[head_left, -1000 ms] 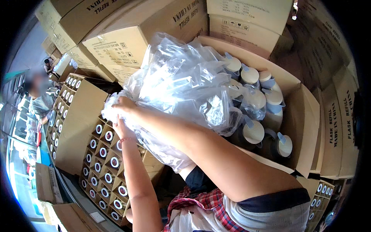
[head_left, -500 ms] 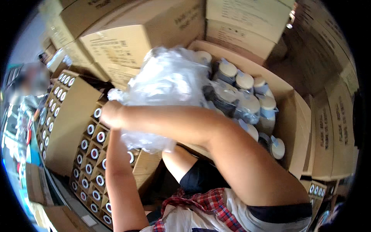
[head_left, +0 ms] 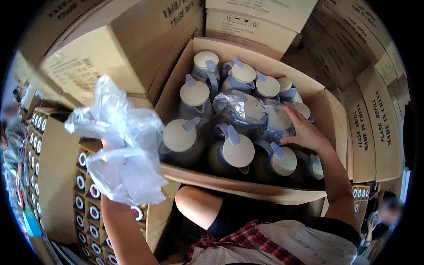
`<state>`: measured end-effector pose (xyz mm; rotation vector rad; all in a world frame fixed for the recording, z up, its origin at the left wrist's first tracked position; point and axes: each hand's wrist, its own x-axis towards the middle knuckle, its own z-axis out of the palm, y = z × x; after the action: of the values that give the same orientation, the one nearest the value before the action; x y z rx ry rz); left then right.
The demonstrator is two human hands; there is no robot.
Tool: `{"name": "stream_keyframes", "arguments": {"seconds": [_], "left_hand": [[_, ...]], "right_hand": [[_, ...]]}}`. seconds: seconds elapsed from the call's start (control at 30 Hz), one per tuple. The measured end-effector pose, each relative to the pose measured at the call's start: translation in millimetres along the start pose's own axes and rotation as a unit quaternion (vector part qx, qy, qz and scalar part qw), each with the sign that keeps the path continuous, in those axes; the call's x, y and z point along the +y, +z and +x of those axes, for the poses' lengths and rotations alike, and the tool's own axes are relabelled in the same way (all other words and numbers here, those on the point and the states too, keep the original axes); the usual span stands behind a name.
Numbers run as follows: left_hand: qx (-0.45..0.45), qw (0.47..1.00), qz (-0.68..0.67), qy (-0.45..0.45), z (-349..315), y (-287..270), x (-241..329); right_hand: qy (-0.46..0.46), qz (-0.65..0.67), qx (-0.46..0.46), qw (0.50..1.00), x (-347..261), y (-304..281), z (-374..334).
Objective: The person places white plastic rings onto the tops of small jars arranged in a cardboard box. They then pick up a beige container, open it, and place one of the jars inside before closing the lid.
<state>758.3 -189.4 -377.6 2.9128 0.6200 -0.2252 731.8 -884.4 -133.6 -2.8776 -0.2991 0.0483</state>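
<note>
A bunch of clear plastic bags (head_left: 130,132) hangs over the left side, covering most of my left hand (head_left: 104,144), which is closed on it. My right hand (head_left: 304,131) reaches into the large open carton (head_left: 247,187). Its thumb and fingers curve around a jug wrapped in clear plastic (head_left: 279,119). Beside that one lies another plastic-covered jug (head_left: 240,108). Unwrapped vacuum jugs with cream lids and blue-grey handles stand around them, such as the jug (head_left: 238,150) at the near side and the jug (head_left: 194,92) farther left.
At the left, a divided carton (head_left: 88,194) holds several white-rimmed flask refills, with its flap (head_left: 57,176) raised. Tall stacked cartons (head_left: 145,48) rise behind, and more cartons (head_left: 375,128) line the right. My bare knee (head_left: 196,205) touches the near carton's side. A person (head_left: 384,216) is at the far right.
The plastic bunch has moved left off the jugs, uncovering several of them. My right hand has gone from beside my left hand to a wrapped jug in the carton. The view has shifted.
</note>
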Motion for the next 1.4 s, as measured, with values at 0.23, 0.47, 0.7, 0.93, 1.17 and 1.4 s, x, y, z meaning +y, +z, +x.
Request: {"name": "stream_keyframes", "arguments": {"seconds": [0.23,0.47,0.7,0.93,1.17,1.4], "left_hand": [[-0.049,0.998,0.041,0.028,41,55,19],[0.079,0.983,-0.158,0.044,70,11,4],[0.139,0.832,-0.523,0.121,42,-131,30],[0.045,0.962,0.026,0.269,-81,-89,149],[-0.012,0.9,0.334,0.281,-89,-38,149],[0.264,0.795,-0.494,0.232,-202,-198,178]], "right_hand": [[-0.038,0.165,0.098,0.981,1,-7,1],[-0.067,-0.184,-0.016,0.98,-11,11,27],[-0.145,0.035,0.075,0.986,8,11,28],[-0.325,0.021,0.077,0.942,-23,23,72],[-0.196,0.27,0.031,0.942,-4,-13,95],[-0.339,0.449,-0.11,0.819,-195,-95,81]]}}
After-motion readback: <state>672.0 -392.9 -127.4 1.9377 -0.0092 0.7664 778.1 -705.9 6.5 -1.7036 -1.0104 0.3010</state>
